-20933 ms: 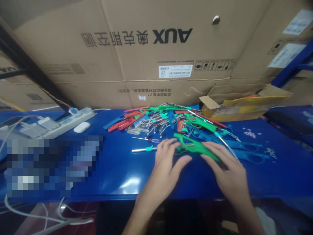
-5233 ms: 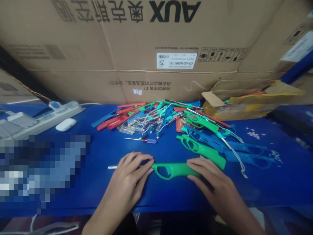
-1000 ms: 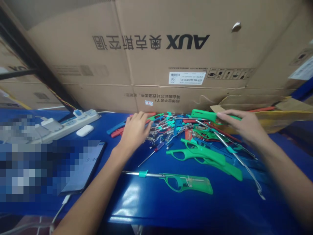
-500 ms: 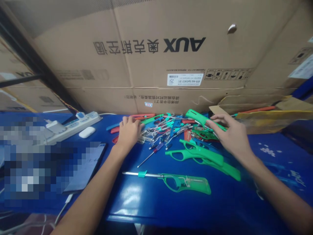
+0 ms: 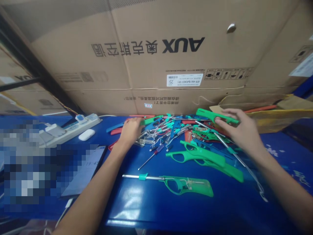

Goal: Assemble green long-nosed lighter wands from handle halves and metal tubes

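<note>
My right hand [image 5: 242, 130] pinches the green shell [image 5: 209, 115] by one end (light, stiff plastic, I judge); left hand [image 5: 130, 130] on the parts pile [image 5: 171, 129] at the tabletop's [image 5: 156, 209] far edge, grip unclear.

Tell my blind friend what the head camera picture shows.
The right hand holds a green handle above a pile of coloured plastic handles on a blue table; the left hand rests on the pile. Big cardboard boxes stand behind.

Glossy blue bench [image 5: 146, 209]; smooth green plastic shell [image 5: 216, 116] and handles; shiny metal rod [image 5: 130, 176]; matt cardboard box [image 5: 171, 58].
</note>
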The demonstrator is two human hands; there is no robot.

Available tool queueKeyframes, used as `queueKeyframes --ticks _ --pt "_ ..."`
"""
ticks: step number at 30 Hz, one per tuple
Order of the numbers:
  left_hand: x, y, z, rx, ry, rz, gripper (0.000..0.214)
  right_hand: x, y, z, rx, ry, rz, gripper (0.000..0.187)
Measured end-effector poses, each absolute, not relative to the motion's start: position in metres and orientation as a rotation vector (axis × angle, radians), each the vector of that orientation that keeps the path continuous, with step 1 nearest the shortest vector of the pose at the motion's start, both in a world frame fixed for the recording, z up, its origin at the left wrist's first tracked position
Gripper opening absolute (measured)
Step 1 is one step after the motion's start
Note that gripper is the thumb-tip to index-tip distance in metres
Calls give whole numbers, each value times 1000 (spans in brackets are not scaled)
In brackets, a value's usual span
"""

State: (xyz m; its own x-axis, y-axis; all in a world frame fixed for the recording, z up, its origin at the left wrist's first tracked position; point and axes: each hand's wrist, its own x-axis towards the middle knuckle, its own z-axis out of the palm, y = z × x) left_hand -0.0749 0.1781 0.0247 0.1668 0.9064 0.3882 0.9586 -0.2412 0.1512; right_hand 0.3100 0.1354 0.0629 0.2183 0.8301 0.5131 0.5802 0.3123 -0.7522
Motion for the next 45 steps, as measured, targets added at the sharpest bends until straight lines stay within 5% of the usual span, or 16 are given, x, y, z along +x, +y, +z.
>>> queueKeyframes --ticks 12,35,45 --pt "-54 147 54 -2322 -1424 -1451 23 328 137 67 -1440 -1700 109 32" --pt "-35 130 68 -2392 -1275 -1451 23 348 117 98 -1479 -1938 89 63" --pt "-44 133 68 -2415 -1449 -1379 20 343 119 100 -1312 -1561 123 37"
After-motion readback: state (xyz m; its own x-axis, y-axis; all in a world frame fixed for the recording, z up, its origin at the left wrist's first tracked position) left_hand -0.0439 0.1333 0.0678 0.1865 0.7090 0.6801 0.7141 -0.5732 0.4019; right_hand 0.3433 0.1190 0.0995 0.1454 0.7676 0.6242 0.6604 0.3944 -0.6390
